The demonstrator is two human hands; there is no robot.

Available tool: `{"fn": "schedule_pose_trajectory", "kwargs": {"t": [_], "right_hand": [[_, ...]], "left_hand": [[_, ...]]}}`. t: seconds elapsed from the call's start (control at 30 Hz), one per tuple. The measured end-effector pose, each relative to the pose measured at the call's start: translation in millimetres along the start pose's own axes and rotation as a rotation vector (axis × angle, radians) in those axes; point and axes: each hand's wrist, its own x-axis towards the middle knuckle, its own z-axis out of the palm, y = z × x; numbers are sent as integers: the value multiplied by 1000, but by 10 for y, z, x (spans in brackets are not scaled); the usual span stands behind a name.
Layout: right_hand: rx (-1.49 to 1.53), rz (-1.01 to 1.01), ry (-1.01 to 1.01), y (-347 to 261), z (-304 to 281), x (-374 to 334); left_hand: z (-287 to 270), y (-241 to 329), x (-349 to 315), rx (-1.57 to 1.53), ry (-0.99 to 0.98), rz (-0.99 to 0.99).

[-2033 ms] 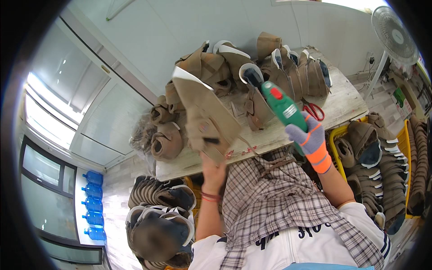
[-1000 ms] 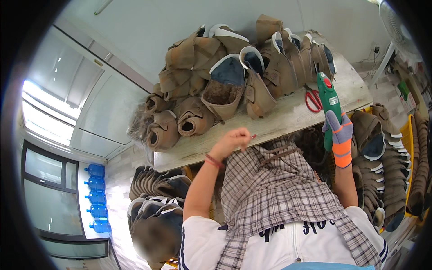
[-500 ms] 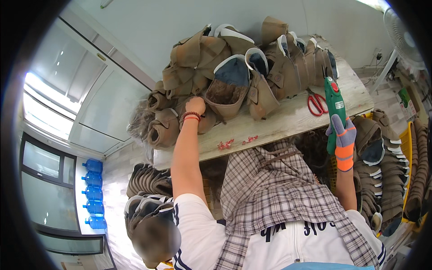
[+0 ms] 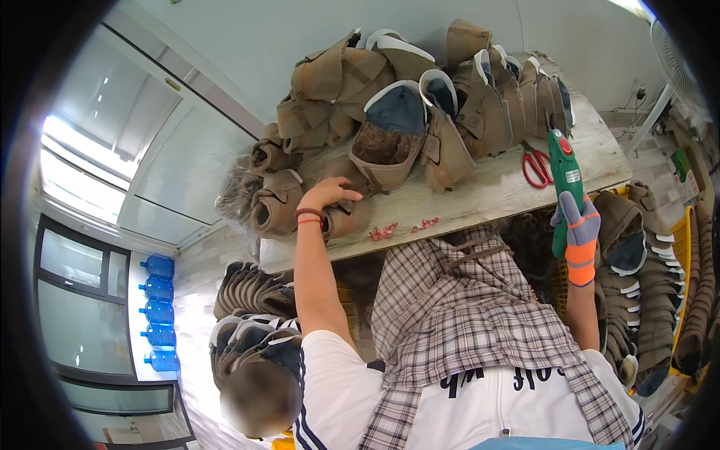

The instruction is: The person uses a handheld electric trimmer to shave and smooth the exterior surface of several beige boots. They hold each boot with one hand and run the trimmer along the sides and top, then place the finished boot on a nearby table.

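My left hand (image 4: 330, 193), bare with a beaded bracelet and a red band, rests over a brown shoe upper (image 4: 346, 219) near the table's front edge. Its fingers are stretched out and partly cover the upper. A grey and orange glove covers my right hand (image 4: 580, 225), which is closed round a slim green power tool (image 4: 565, 176) with a red button and a narrow dark tip pointing up. Close to the left hand stands a fleece-lined upper (image 4: 385, 154) with a blue inner heel. Red-handled scissors (image 4: 537, 168) lie left of the tool.
More brown uppers (image 4: 341, 71) are heaped along the back of the pale wooden table (image 4: 480, 195). Small red bits (image 4: 384, 232) lie by its front edge. Stacked uppers (image 4: 626, 300) and a yellow crate (image 4: 684, 247) are at right. Blue water bottles (image 4: 157, 289) line the left wall.
My left hand has come back slightly toward me, and its bent fingers have straightened over the brown upper. My right hand still holds the green tool in much the same place.
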Motion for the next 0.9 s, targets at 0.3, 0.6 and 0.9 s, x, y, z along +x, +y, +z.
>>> {"fn": "schedule_pose_trajectory", "kwargs": {"t": [0.3,0.6,0.9], "right_hand": [[71,-5,-8,-3,55,79],[18,-9,21,37,21,130],[73,27,34,27,-59,93]], "left_hand": [[133,-262,-16,125,395,355],[71,1308,-1468,-463,-401,925],[1651,931,137,-979,299,178]]}}
